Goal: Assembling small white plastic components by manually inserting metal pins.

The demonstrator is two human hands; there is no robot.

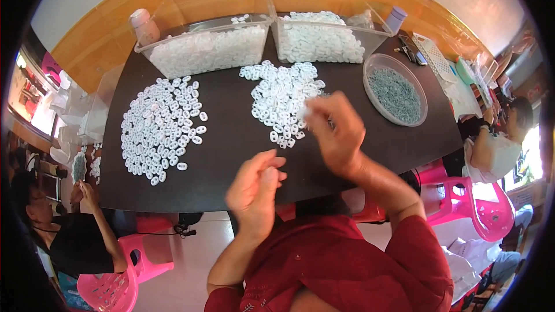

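Note:
My left hand [253, 192] is over the near edge of the dark table, thumb and fingers pressed together; what they hold, if anything, is hidden. My right hand [338, 130], smeared by motion, is at the right side of the middle pile of small white oval plastic pieces [283, 95]. Its fingers are curled into a pinch, with a whitish blur at the tips that I cannot make out. A wider pile of similar white pieces [159, 127] lies to the left. On the right, a round clear tub [425, 104] holds many small grey-green parts [396, 95].
Two clear plastic bins [202, 52] [318, 40] of white pieces stand along the table's back. Beside them are a pink-white bottle [144, 26] and a purple one [396, 18]. Pink chairs [491, 211] and people at work [69, 237] [494, 141] are on both sides.

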